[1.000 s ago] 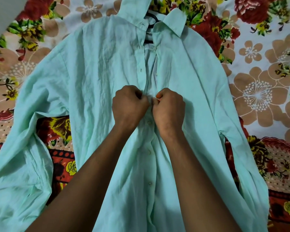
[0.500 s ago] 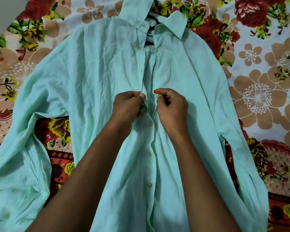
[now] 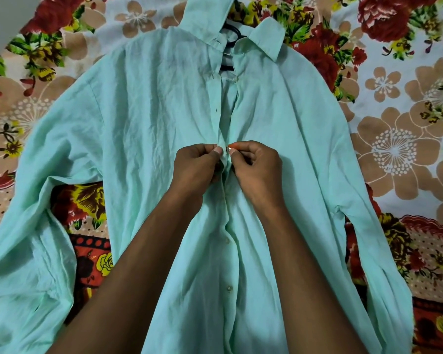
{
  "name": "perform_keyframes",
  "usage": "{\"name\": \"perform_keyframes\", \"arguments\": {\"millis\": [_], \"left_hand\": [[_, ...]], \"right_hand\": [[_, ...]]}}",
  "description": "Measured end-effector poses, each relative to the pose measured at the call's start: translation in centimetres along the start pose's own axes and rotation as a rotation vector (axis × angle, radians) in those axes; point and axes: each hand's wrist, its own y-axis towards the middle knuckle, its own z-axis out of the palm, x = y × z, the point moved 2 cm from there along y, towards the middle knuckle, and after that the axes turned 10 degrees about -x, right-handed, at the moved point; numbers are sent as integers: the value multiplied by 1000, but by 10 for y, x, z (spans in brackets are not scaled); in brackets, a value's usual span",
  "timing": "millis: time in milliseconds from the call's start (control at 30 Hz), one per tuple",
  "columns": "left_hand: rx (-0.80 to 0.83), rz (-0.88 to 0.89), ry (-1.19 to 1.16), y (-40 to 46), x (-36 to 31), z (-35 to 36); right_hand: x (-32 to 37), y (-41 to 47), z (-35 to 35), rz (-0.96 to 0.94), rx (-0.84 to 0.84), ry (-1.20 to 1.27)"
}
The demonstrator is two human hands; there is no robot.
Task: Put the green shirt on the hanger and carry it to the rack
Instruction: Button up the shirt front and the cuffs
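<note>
- The green shirt (image 3: 143,129) is spread out flat, front side up, on a flowery bedsheet (image 3: 399,139), so the buttons are easy to reach.
- A dark hanger (image 3: 232,38) is tucked inside the shirt. Only a bit of it is seen, in the open collar (image 3: 266,38).
- One front edge of the shirt is pinched by the left hand (image 3: 196,166), with the fingers (image 3: 216,152) curled tight on the cloth.
- The other front edge is pinched by the right hand (image 3: 257,169), close beside the left one. The two edges are held together, most likely so a button can be pushed through its hole.
- Lower buttons (image 3: 229,288) look done up already. The top part near the collar is open.
- No rack is seen, so the carrying is probably yet to be done.
</note>
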Motion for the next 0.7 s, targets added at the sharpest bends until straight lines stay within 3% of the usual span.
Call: {"name": "perform_keyframes", "arguments": {"millis": [167, 700], "left_hand": [[-9, 16, 6, 2, 3, 0], [-29, -5, 29, 6, 1, -1]], "right_hand": [[-3, -1, 0, 61, -27, 104], [-1, 0, 3, 32, -119, 43]]}}
